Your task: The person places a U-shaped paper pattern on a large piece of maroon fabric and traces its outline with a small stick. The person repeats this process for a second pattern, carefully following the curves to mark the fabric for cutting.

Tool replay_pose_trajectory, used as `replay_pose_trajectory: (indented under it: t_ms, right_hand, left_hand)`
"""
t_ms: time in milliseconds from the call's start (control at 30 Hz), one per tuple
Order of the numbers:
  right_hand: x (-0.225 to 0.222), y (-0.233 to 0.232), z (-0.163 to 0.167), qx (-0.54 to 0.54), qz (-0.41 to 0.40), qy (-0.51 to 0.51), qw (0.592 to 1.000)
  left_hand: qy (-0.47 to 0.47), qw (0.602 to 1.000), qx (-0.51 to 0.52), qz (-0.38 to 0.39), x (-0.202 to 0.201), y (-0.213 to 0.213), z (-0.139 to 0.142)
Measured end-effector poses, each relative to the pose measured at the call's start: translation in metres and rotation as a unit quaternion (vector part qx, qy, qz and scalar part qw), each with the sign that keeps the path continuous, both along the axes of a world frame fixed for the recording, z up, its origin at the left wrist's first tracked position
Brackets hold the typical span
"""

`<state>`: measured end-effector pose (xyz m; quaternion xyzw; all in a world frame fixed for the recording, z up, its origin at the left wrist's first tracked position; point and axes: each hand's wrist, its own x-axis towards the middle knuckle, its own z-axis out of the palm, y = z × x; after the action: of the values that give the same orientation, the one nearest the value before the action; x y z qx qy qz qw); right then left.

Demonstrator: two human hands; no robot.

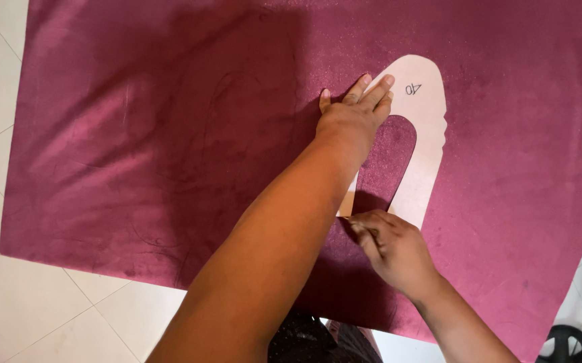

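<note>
Left hand: laid flat, fingers spread, on pale horseshoe-shaped paper pattern | right hand: fingers pinched closed at pattern's lower end | magenta velvet cloth: spread underneath, over floor tiles.

Pale U-shaped paper template flat on magenta velvet

A single head-worn camera looks steeply down, from close above, onto a magenta fabric sheet spread over pale floor tiles, which show beyond the sheet's left and near edges.

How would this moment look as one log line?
left hand: flat on pale U-shaped paper pattern | right hand: pinched at pattern's lower end | base: magenta velvet cloth on tiled floor
</note>
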<state>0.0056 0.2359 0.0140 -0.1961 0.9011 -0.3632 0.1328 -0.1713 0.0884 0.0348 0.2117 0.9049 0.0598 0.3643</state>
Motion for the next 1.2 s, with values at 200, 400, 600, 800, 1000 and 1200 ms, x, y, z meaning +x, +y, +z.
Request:
replay_pose_trajectory:
  t_ms: [200,400,600,800,1000,1200]
  right_hand:
    - [0.006,0.004,-0.006,-0.051,-0.003,-0.001,0.999]
    - [0.01,0.014,-0.004,-0.001,-0.065,0.003,0.998]
    - [-0.01,0.013,-0.01,-0.009,-0.06,0.072,0.996]
    - [0.006,0.011,-0.007,-0.002,-0.069,0.043,0.997]
    - [0.022,0.021,0.016,-0.045,-0.179,0.048,0.982]
    - [-0.02,0.01,0.044,-0.071,-0.163,0.125,0.976]
  left_hand:
    - [0.022,1.0,-0.005,-0.005,0.0,0.001,0.001]
    - [0.018,1.0,0.002,0.005,0.002,0.001,0.002]
    - [0.024,1.0,0.008,0.0,0.003,0.002,0.005]
    - [0.065,0.998,0.019,0.013,0.013,0.002,0.001]
    - [0.272,0.957,-0.031,-0.1,0.045,0.007,-0.022]
    - [0.366,0.93,-0.041,-0.018,0.135,0.029,-0.057]
